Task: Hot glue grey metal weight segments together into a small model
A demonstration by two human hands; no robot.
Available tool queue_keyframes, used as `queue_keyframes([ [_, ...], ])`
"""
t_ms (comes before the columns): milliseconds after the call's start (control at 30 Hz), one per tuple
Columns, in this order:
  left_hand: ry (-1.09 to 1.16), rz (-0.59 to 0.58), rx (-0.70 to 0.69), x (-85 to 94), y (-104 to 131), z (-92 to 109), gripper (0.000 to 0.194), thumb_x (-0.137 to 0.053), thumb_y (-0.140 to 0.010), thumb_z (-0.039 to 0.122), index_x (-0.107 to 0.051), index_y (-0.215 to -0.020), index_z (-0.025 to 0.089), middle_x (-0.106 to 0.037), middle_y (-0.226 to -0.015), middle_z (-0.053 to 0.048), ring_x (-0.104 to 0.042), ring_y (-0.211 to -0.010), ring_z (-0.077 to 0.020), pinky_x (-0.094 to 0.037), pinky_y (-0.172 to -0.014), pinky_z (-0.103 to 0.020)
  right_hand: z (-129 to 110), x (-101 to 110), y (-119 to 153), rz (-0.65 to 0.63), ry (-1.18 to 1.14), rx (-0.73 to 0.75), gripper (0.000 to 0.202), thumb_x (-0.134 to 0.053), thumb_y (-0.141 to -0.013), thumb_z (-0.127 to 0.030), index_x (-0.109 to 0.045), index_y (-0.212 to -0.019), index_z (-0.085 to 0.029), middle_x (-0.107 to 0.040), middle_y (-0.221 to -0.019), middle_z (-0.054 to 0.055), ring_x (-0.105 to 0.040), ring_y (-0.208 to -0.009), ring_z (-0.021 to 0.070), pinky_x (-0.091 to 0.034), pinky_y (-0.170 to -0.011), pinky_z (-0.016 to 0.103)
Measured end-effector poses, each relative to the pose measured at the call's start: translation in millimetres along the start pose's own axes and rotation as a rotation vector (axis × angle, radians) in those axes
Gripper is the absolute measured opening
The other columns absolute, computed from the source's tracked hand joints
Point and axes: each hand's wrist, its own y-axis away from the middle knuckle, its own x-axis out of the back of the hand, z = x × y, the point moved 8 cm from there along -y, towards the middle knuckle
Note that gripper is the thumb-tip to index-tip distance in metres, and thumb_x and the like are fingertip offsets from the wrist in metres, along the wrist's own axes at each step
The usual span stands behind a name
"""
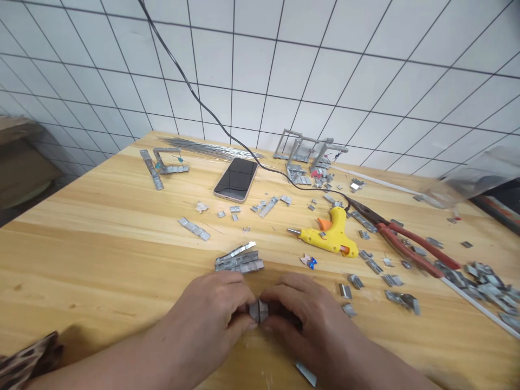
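Observation:
Between my two hands, low in the head view, is a small grey metal clip piece (259, 311). My left hand (217, 309) pinches it from the left with thumb and forefinger. From the other side my right hand (304, 311) grips it the same way, fingers curled and partly hidden. A dark line runs down the middle of the piece; whether it is one part or two pressed together, I cannot tell. Just beyond my fingers lies a pile of folded metal strips (239, 261). A pale metal sliver (305, 374) rests under my right wrist.
A yellow glue gun (331, 235) lies right of centre, its black cord (203, 105) crossing the wall. Red-handled pliers (410, 246) sit beside it. Farther back are a phone (236, 180), thin metal rods (207, 147) and small metal frames (303, 154). Loose clips (487, 284) heap at right.

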Motion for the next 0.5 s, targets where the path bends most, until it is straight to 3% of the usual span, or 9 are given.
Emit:
queue_keyframes([
  [167, -0.003, 0.001, -0.006, 0.3, -1, 0, 0.017, -0.057, -0.074, 0.005, -0.062, -0.066, 0.019, -0.06, -0.067, 0.003, -0.057, -0.068, -0.0141, -0.041, -0.062, -0.024, 0, -1, 2, 0.038, 0.042, 0.006, 0.017, -0.061, -0.076, -0.005, -0.069, -0.085, -0.017, -0.065, -0.074, 0.004, -0.058, -0.072, 0.0188, -0.042, -0.063, 0.028],
  [267, -0.001, 0.002, -0.002, 0.2, 0, -1, 0.015, -0.057, -0.074, 0.006, -0.062, -0.067, 0.019, -0.06, -0.069, 0.003, -0.057, -0.069, -0.0145, -0.041, -0.063, -0.024, -2, 1, 3, 0.017, 0.078, 0.021, 0.005, -0.066, -0.078, -0.014, -0.067, -0.079, -0.019, -0.063, -0.071, 0.001, -0.057, -0.069, 0.0181, -0.039, -0.062, 0.029],
  [333, -0.003, -0.011, 0.004, -0.4, 1, -2, 0.013, -0.058, -0.075, 0.008, -0.062, -0.069, 0.019, -0.061, -0.071, 0.002, -0.057, -0.071, -0.0151, -0.041, -0.064, -0.024, 0, 5, 4, 0.008, 0.056, 0.007, 0.008, -0.072, -0.075, -0.019, -0.064, -0.076, -0.019, -0.063, -0.07, 0.0, -0.057, -0.068, 0.0175, -0.038, -0.062, 0.028],
  [500, 0.011, 0.001, 0.006, 3.7, 1, -2, 0.011, -0.061, -0.071, 0.01, -0.059, -0.072, 0.02, -0.059, -0.073, 0.003, -0.056, -0.071, -0.0157, -0.04, -0.063, -0.024, 7, 15, 8, 0.061, 0.066, 0.001, 0.015, -0.067, -0.074, -0.008, -0.067, -0.079, -0.022, -0.063, -0.07, -0.001, -0.056, -0.07, 0.0171, -0.038, -0.066, 0.03],
])
